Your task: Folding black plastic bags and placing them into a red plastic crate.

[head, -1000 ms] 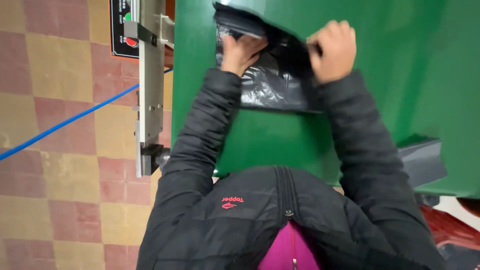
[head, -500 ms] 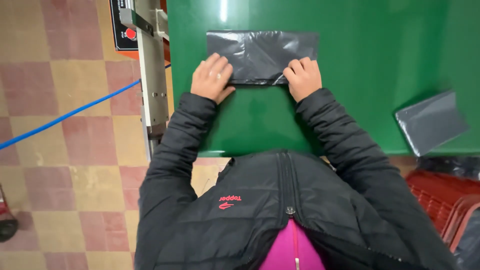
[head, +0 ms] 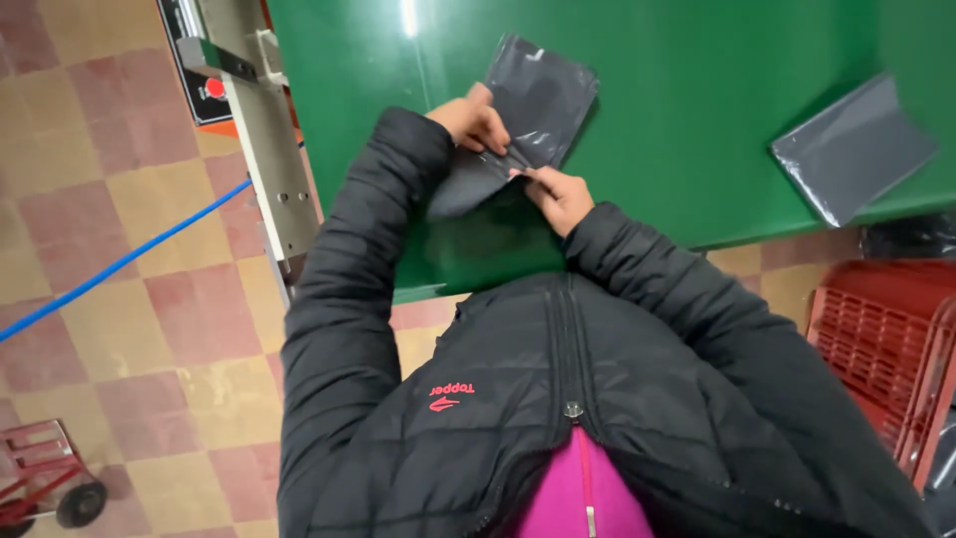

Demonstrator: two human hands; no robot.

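Head view: left hand [head: 476, 122] and right hand [head: 558, 194] both pinch the near edge of a dark grey plastic bag [head: 528, 110] — it lies on the green table [head: 697, 120], partly lifted. Another grey bag [head: 851, 147] lies well apart; a red crate [head: 881, 339] sits beside the table.

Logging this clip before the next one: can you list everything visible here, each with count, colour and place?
Dark grey plastic mailer bag: one, dark grey, on the green table, near edge folded up between both hands.
Second flat grey plastic bag: one, grey, lying at the table's right edge.
Green table top: one, green, upper half of view.
Grey metal post: one, grey, at the table's left side.
Blue line: one, blue, across the chequered tile floor.
Red plastic crate: one, red, lower right.
Red wheeled cart: one, red, bottom left corner.
Black quilted jacket: one, black, worn.
Left hand: on the fold.
Right hand: pinching the fold.
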